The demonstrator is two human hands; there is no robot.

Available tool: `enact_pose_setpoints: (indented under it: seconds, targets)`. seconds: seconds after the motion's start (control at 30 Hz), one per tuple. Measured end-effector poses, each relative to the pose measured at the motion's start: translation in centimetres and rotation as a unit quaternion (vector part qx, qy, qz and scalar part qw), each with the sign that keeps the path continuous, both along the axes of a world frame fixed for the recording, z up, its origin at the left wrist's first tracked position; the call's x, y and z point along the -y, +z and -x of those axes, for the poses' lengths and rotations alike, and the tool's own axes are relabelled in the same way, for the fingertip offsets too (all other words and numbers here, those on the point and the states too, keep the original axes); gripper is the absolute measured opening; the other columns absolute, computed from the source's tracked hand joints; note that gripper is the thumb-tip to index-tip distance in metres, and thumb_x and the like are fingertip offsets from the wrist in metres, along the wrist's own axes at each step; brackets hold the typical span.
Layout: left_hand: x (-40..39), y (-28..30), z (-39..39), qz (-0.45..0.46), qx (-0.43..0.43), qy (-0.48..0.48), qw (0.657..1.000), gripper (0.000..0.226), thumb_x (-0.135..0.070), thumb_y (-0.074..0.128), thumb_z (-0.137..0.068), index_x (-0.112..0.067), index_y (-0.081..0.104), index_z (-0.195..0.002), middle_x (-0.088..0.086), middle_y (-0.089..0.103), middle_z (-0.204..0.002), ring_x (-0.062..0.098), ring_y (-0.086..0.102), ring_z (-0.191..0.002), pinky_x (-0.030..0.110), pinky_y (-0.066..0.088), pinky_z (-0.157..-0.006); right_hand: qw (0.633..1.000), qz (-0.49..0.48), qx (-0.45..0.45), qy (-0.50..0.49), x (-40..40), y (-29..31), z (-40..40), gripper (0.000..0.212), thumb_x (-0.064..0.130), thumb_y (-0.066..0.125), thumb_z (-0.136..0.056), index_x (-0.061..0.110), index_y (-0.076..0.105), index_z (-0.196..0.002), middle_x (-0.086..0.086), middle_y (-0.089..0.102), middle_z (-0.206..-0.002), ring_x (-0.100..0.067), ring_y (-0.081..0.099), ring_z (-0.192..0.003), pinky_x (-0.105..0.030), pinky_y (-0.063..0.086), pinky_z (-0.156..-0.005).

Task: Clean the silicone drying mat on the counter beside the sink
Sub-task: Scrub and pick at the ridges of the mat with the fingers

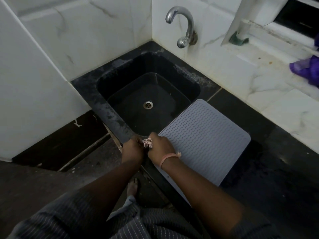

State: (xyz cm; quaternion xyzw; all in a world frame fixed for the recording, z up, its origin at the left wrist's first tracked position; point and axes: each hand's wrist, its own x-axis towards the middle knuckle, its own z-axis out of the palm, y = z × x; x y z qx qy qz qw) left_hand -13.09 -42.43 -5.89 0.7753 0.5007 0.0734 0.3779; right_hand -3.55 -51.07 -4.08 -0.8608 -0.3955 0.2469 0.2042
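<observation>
A grey silicone drying mat (205, 140) with wavy ridges lies on the black counter to the right of the sink. Its upper left corner hangs over the sink's edge. Between my two hands is a small crumpled pinkish cloth (147, 143), at the counter's front edge by the sink's near corner. My left hand (133, 149) and my right hand (161, 146) both grip this cloth with curled fingers. My right hand's outer side lies over the mat's near left edge. A pink band sits on my right wrist.
The black sink (120, 83) has a metal drain (148, 104) and a chrome tap (183, 26) on the tiled wall behind. A purple bundle (307, 69) lies on the white ledge at far right. Dark counter (269, 163) extends right of the mat.
</observation>
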Motion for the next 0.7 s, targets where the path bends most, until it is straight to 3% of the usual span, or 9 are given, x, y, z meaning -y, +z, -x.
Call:
enact_pose_setpoints:
  seconds: [0.07,0.13,0.17,0.23,0.33,0.43,0.53,0.6,0.7]
  targets:
    - [-0.2,-0.1,0.1,0.007,0.007,-0.004,1.0,0.017,-0.014,0.07,-0.091,-0.02,0.059,-0.08,-0.007,0.061,-0.074,0.011,0.058,-0.071,0.029,0.043,-0.061,0.985,-0.021,-0.15,-0.08,0.0,0.4,-1.2,0.021,0.01,0.067,-0.083,0.018,0.063,-0.103,-0.005,0.071,-0.093,-0.025,0.068,-0.089,-0.034,0.056,-0.077]
    - [-0.2,-0.1,0.1,0.022,0.009,-0.01,1.0,0.02,-0.014,0.074,-0.088,-0.021,0.058,-0.079,-0.003,0.064,-0.076,0.015,0.061,-0.074,0.033,0.05,-0.064,0.922,-0.064,-0.331,-0.193,0.6,1.4,-3.8,0.021,0.008,0.065,-0.089,0.014,0.073,-0.107,-0.006,0.077,-0.092,-0.022,0.072,-0.087,-0.035,0.058,-0.078]
    - [-0.2,0.1,0.0,0.027,0.006,-0.011,1.0,0.021,-0.014,0.075,-0.088,-0.021,0.057,-0.08,-0.002,0.064,-0.077,0.016,0.062,-0.075,0.035,0.052,-0.066,0.898,-0.079,-0.365,-0.232,1.1,1.8,-5.3,0.021,0.008,0.064,-0.091,0.013,0.074,-0.108,-0.007,0.078,-0.095,-0.02,0.073,-0.087,-0.037,0.06,-0.08]
    - [0.1,0.2,-0.1,0.031,0.002,-0.016,0.999,0.02,-0.016,0.072,-0.091,-0.025,0.055,-0.083,-0.004,0.063,-0.08,0.011,0.062,-0.075,0.031,0.051,-0.063,0.906,-0.077,-0.317,-0.271,2.2,2.4,-8.0,0.017,0.007,0.064,-0.09,0.013,0.073,-0.103,-0.009,0.077,-0.098,-0.02,0.073,-0.089,-0.04,0.061,-0.085]
    - [0.8,0.0,0.7,0.005,0.007,-0.063,0.998,0.014,-0.023,0.063,-0.099,-0.033,0.057,-0.091,-0.013,0.061,-0.086,0.0,0.059,-0.078,0.022,0.048,-0.064,0.949,-0.059,-0.175,-0.257,3.0,2.0,-8.5,0.01,0.012,0.062,-0.093,0.021,0.065,-0.094,-0.003,0.071,-0.09,-0.02,0.069,-0.088,-0.04,0.06,-0.081]
    - [0.9,0.0,1.5,-0.051,0.017,-0.121,0.991,0.01,-0.027,0.06,-0.101,-0.036,0.063,-0.102,-0.021,0.056,-0.091,-0.009,0.053,-0.082,0.021,0.05,-0.075,0.981,-0.079,-0.117,-0.131,2.8,0.9,-4.9,0.01,0.02,0.062,-0.095,0.029,0.06,-0.101,0.005,0.067,-0.089,-0.012,0.066,-0.084,-0.038,0.059,-0.077]
    - [0.7,-0.2,1.5,-0.111,-0.006,-0.121,0.986,0.015,-0.018,0.063,-0.098,-0.031,0.07,-0.104,-0.018,0.058,-0.092,-0.006,0.049,-0.076,0.013,0.036,-0.066,0.997,-0.053,0.004,0.052,2.2,-1.1,0.0,0.024,0.018,0.065,-0.091,0.03,0.058,-0.111,0.005,0.066,-0.102,-0.014,0.06,-0.097,-0.037,0.055,-0.085]
    - [0.4,-0.3,1.5,-0.128,-0.039,-0.126,0.983,0.02,-0.014,0.065,-0.095,-0.029,0.073,-0.105,-0.013,0.069,-0.096,-0.003,0.053,-0.079,0.01,0.031,-0.063,0.991,-0.051,0.085,0.084,1.8,-2.0,1.5,0.031,0.016,0.067,-0.089,0.023,0.058,-0.118,-0.001,0.067,-0.113,-0.021,0.054,-0.108,-0.037,0.049,-0.089]
    - [-0.2,-0.5,1.4,-0.135,-0.064,-0.152,0.977,0.026,-0.013,0.069,-0.091,-0.03,0.073,-0.11,-0.008,0.074,-0.102,0.004,0.064,-0.086,0.015,0.038,-0.067,0.984,-0.059,0.124,0.117,1.2,-2.4,0.4,0.031,0.021,0.066,-0.09,0.02,0.058,-0.121,-0.003,0.067,-0.117,-0.025,0.052,-0.11,-0.039,0.047,-0.086]
